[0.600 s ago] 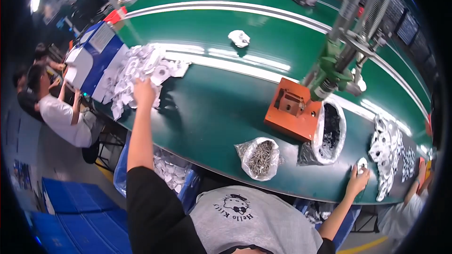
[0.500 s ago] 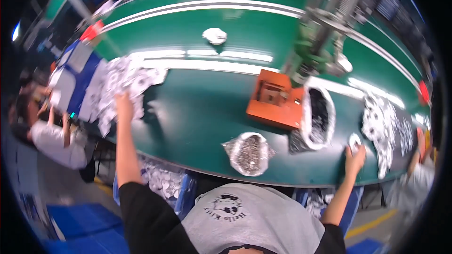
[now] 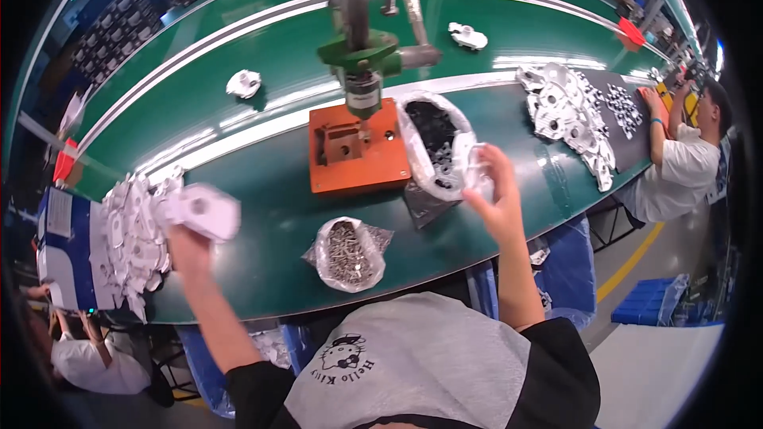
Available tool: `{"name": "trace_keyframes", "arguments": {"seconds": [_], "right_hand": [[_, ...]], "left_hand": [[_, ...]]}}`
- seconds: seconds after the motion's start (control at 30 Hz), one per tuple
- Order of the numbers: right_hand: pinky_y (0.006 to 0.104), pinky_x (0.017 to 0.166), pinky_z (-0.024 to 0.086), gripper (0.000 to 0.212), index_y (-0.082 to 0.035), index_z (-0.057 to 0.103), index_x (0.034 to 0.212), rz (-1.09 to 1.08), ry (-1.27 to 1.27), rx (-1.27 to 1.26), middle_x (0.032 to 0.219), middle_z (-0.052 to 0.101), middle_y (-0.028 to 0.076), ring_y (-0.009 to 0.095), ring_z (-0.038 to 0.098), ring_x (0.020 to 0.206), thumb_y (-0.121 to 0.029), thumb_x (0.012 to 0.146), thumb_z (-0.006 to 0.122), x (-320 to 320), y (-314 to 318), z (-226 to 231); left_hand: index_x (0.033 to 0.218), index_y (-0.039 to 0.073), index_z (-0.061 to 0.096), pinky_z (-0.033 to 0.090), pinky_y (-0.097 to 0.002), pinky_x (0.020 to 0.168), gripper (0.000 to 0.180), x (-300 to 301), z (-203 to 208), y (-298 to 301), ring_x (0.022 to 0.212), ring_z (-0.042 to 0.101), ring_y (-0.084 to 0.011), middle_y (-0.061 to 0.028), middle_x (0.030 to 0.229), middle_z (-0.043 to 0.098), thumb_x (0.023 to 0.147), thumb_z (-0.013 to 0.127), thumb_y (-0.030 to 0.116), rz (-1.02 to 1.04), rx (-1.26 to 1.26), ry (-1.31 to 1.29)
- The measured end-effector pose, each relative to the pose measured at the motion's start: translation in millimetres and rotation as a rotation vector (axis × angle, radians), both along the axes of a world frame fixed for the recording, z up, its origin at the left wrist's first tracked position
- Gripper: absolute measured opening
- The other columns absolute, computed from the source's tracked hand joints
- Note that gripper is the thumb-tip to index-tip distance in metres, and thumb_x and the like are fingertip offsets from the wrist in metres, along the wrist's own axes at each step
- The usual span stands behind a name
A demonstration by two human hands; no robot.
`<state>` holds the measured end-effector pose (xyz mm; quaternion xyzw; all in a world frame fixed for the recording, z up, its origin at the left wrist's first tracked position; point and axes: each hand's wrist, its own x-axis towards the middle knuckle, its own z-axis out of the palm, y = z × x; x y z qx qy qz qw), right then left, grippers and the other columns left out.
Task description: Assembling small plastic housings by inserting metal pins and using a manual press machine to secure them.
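Observation:
My left hand (image 3: 191, 248), blurred by motion, grips a white plastic part (image 3: 208, 213) with a round recess, beside the left heap of similar parts (image 3: 131, 242). My right hand (image 3: 501, 195) has its thumb and fingers curled around a smaller white part (image 3: 475, 168), at the right rim of a bag of small black pieces (image 3: 433, 131). Between my hands stands an orange fixture block (image 3: 358, 174) with a cut-out nest. Over it hangs a green-collared screwdriver head (image 3: 362, 83). A plastic bag of screws (image 3: 346, 258) lies open nearer me.
A second heap of white parts (image 3: 560, 111) lies to the right, beside a dark mat with small pieces (image 3: 622, 107). Two white parts rest on the green conveyor (image 3: 318, 56). Co-workers sit at both ends. Blue bins (image 3: 568, 270) stand below the table edge.
My view has swung right. My left hand has come off the left heap with a white part. My right hand has moved left with its white part, from beside the right heap to the black-piece bag.

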<state>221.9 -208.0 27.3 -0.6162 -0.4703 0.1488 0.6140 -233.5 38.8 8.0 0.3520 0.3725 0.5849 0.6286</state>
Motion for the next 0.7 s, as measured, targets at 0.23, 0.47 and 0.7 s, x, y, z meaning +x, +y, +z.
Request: {"name": "trace_keyframes", "arguments": {"seconds": [0.23,0.47,0.7], "right_hand": [[0.0379,0.097,0.04,0.079,-0.003,0.044,0.135,0.46,-0.296,0.003,0.128,0.049,0.017,0.031,0.05,0.114,-0.025,0.069,0.08,-91,28,46],[0.0383,0.091,0.044,0.074,-0.003,0.045,0.13,0.492,-0.193,-0.066,0.119,0.048,0.015,0.029,0.051,0.108,-0.023,0.069,0.082,-105,31,38],[0.0367,0.085,0.047,0.077,-0.002,0.039,0.128,0.453,-0.148,-0.201,0.114,0.048,0.018,0.029,0.054,0.101,-0.026,0.07,0.082,-120,32,25]], "left_hand": [[0.106,-0.001,0.056,0.051,-0.0272,0.08,0.019,184,46,-129,0.092,0.062,-0.013,-0.0064,0.102,0.063,0.092,0.057,0.012,-0.579,0.125,-0.184],[0.105,0.0,0.055,0.049,-0.0234,0.078,0.013,188,32,-139,0.09,0.06,-0.0089,-0.0048,0.1,0.062,0.096,0.052,0.009,-0.458,0.172,-0.178],[0.103,-0.001,0.054,0.048,-0.0255,0.082,0.011,194,25,-142,0.09,0.058,-0.0106,-0.0053,0.099,0.061,0.094,0.049,0.001,-0.256,0.215,0.056]]}}
